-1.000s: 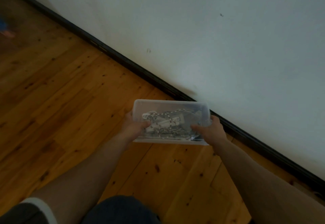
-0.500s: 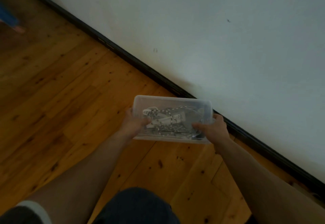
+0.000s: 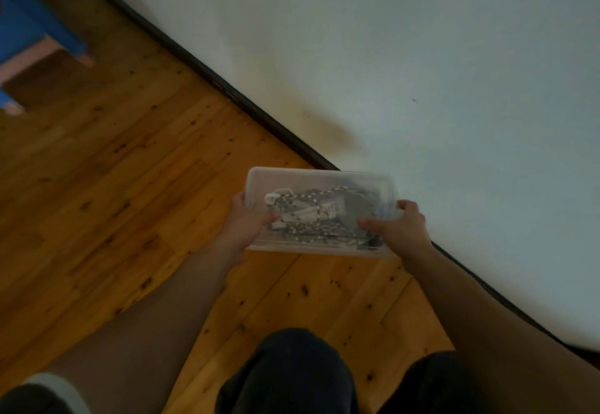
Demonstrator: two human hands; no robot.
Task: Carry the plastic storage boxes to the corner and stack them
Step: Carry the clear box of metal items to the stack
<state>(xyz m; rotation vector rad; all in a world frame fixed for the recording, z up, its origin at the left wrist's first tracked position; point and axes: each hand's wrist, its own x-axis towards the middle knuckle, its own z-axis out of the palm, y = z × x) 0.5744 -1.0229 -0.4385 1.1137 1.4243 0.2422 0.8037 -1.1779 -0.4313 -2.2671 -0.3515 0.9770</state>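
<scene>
- While the clear plastic box point(image 3: 319, 212) hung in the air above the wooden floor point(image 3: 113, 186), it sat directly between the two hands, its long axis running from one grip to the other.
- The left hand point(image 3: 245, 223) closed on the box's left short end, thumb laid over the lid and fingers tucked beneath.
- The right hand point(image 3: 401, 230) clamped the opposite short end the same way, so both grips were full of the box and neither was nearer to it than the other.
- Through the lid showed a tangle of speckled cord point(image 3: 311, 215) and something pale, loose inside.
- Ahead of the grips and to their right ran the dark skirting board point(image 3: 259, 114) under the white wall point(image 3: 422, 72); the box's far long edge lay close to it.
- No corner and no other box was visible, so the carry looked unfinished, and I judged the box would need to travel along the wall with its long side kept level.
</scene>
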